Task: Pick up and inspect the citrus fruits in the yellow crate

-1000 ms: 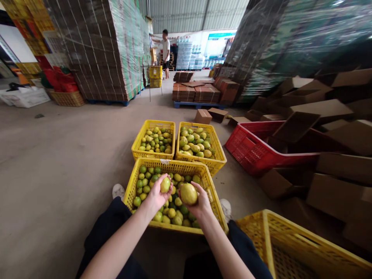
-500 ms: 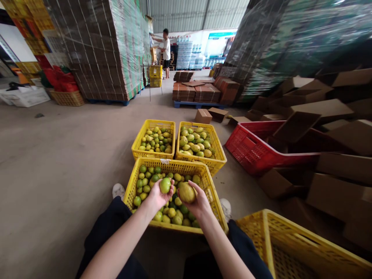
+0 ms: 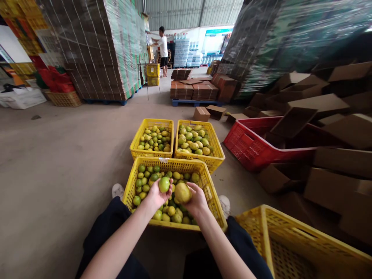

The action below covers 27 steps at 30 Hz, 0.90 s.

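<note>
My left hand [image 3: 158, 197], palm up, curls round a shiny green lemon [image 3: 164, 184]. Beside it, my right hand [image 3: 198, 198] grips a larger, dull yellow-green lemon [image 3: 182, 193] from its right side. Both hands are above a yellow plastic crate [image 3: 207, 186] between my feet. Green and yellowish lemons [image 3: 171, 211] fill its bottom, partly hidden by my hands and forearms. The two held lemons are close together but apart.
Beyond stand two yellow crates, a left one [image 3: 132, 149] and a right one [image 3: 220, 157], both with lemons. At right are another yellow crate [image 3: 264, 232], a red crate [image 3: 247, 149] and piled cardboard boxes [image 3: 328, 190]. A person [image 3: 163, 50] stands at the back near wrapped stacks.
My right hand has turned the yellow-green lemon and shifted it slightly left, exposing more of it. My left hand keeps the green lemon nearly still. The view has moved slightly.
</note>
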Tool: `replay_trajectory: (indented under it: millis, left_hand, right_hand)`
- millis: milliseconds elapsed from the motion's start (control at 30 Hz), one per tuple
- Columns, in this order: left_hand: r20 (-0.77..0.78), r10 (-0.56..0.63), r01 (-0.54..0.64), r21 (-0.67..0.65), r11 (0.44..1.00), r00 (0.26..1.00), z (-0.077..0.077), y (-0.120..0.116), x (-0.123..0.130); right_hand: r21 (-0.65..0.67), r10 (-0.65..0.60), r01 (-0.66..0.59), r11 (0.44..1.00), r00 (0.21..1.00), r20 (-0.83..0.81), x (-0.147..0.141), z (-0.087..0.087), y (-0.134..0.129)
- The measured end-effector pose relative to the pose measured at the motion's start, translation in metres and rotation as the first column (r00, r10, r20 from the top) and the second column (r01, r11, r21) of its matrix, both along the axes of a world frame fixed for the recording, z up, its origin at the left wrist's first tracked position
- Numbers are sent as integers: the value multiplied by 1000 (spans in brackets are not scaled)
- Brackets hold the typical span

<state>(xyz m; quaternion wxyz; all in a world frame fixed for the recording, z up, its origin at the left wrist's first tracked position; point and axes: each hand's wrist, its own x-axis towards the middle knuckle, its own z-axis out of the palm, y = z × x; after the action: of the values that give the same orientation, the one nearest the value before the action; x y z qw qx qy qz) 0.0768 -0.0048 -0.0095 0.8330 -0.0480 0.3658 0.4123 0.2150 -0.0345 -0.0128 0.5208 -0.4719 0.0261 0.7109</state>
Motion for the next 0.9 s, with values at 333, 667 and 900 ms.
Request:
replay_trajectory:
  millis: [333, 667, 900]
  left_hand:
    - [-100, 84, -85, 1, 996, 991, 10, 1, 1]
    - [57, 5, -11, 104, 995, 998, 10, -2, -2]
    - [89, 58, -66, 99, 993, 994, 18, -4, -4]
  right_hand:
    - [55, -60, 65, 996, 994, -89, -7, 9, -1]
    - [39, -39, 45, 998, 991, -128, -2, 9, 1]
    - [40, 30, -27, 999, 996, -83, -2, 3, 3]
